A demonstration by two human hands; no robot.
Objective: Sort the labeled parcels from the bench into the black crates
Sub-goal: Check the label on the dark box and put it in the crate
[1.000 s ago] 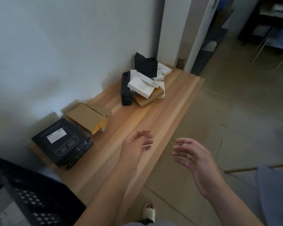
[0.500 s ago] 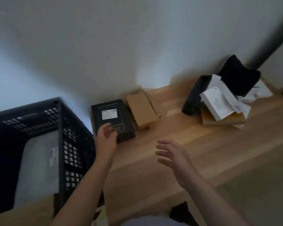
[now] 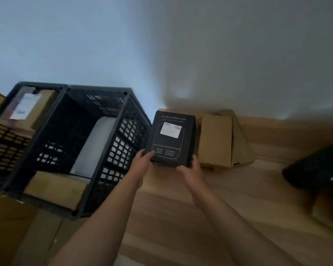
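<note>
Black box [image 3: 170, 139]: being gripped at its near corners by left hand [image 3: 142, 162] and right hand [image 3: 190, 169], fingers curled round it, label kept upward for reading, at the surface's [image 3: 238, 198] back edge beside the crate [image 3: 112, 150].

We see bare bench [image 3: 210, 217] open below our forearms. The black crate [image 3: 96, 150] walls in the left, a brown carton [image 3: 217, 141] crowds the right, and the wall [image 3: 219, 54] closes behind.

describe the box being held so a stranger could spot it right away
Find the black crate left of the wooden bench. Just right of it, both hands hold a black box. Unlike the plain brown carton beside it, it has a white label and printed digits.
</note>
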